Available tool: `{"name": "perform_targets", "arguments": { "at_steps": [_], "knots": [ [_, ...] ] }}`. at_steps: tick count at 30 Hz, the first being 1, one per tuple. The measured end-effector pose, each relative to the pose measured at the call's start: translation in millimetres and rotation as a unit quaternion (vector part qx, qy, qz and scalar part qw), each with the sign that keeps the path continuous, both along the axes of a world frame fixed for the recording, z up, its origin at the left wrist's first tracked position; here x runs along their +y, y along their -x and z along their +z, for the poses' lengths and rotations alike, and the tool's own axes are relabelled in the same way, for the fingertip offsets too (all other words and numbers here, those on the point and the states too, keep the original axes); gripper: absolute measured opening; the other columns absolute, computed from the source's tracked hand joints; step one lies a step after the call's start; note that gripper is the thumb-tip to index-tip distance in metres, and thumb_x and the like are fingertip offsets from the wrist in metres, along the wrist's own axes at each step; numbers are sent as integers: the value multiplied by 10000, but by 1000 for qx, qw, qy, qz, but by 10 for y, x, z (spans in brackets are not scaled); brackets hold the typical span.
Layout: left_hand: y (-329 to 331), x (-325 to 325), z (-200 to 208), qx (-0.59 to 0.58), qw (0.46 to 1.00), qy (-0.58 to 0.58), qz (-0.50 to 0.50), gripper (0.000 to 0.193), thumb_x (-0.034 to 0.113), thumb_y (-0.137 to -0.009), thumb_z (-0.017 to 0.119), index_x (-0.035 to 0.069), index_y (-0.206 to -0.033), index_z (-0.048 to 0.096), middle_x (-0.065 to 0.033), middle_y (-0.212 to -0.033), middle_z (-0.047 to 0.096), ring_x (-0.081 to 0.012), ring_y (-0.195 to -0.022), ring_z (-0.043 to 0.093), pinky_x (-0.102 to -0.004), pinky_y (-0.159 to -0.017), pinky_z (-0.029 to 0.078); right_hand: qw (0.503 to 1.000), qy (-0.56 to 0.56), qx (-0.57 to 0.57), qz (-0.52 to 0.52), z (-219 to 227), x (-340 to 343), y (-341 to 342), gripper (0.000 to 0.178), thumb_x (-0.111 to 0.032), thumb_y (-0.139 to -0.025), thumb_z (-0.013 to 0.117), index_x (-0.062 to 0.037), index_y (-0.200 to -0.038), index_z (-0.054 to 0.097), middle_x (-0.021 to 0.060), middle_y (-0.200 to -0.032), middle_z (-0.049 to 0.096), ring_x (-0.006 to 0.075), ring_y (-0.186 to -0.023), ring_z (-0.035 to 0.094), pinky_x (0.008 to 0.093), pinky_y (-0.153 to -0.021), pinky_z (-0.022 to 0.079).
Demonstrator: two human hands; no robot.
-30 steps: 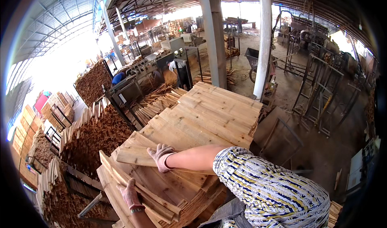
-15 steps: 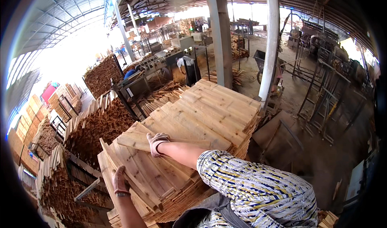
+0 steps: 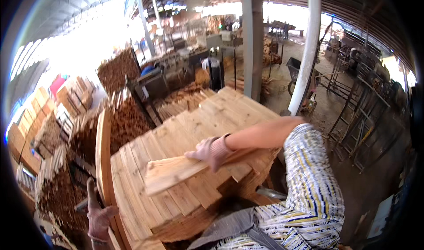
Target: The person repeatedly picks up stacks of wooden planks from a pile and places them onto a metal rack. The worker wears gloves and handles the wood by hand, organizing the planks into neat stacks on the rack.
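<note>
My right hand, in a pale pinkish glove, is closed on a short wooden board. It lies slantwise over a stack of pale planks laid side by side. My left hand, gloved too, is at the near left of the stack, fingers spread and one pointing up. Its thumb overlaps a long plank standing on edge along the stack's left side; whether it presses on it I cannot tell. Motion blurs the right hand and board slightly.
Large stacks of rough wood strips stand to the left, with metal frames among them. A grey post and a white pole rise behind the planks. Metal racks stand at right. A person bends near machinery further back.
My right hand has moved right and drawn the short board across the stack. My left hand has shifted left and spread its fingers; the long plank now stands on edge. The view has shifted.
</note>
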State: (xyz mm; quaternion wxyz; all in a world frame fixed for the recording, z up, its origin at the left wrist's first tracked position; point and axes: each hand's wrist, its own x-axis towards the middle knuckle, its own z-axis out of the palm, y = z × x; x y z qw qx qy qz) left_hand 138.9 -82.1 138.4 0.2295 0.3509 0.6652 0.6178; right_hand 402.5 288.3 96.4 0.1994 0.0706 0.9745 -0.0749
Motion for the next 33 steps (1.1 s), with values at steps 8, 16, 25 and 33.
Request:
{"name": "perform_targets", "arguments": {
  "at_steps": [8, 16, 25, 33],
  "knots": [
    [-143, 704, 35, 212, 956, 125, -158, 1314, -2, -540, 809, 100, -1642, 100, -142, -1463, 459, -242, -1384, 418, -319, -1203, 295, 997, -72, 5, -28, 154, 350, -1131, 1007, -312, -708, 844, -82, -1556, 351, 186, -1420, 551, 351, -1327, 518, 395, -1122, 436],
    [-124, 1117, -546, 241, 861, 428, -135, 1226, 31, -621, 823, 83, -1620, 116, -202, -1440, 439, -299, -1305, 475, -339, -1210, 361, 967, -185, -12, -174, 447, 1483, -1583, 1043, -342, -708, 842, -82, -1568, 313, 198, -1474, 502, 346, -1364, 474, 383, -1173, 374],
    [162, 1544, -196, 490, 806, 324, -72, 999, 50, -650, 750, 53, -1550, 313, -213, -1436, 513, -384, -1391, 430, -418, -1171, 363, 975, -12, -79, -206, -139, 2097, -1851, 1059, -323, -700, 786, -74, -1589, 268, 227, -1576, 379, 361, -1459, 371, 356, -1205, 327],
    [601, 2878, -1146, 431, 744, 510, -20, 944, 186, -763, 673, 126, -1603, 247, -146, -1679, 224, -345, -1556, 186, -551, -1243, 138, 959, -13, -130, -251, -85, 1823, -2230, 1102, -292, -658, 836, -106, -1588, 276, 237, -1538, 400, 394, -1422, 408, 380, -1174, 372]
  ]
}}
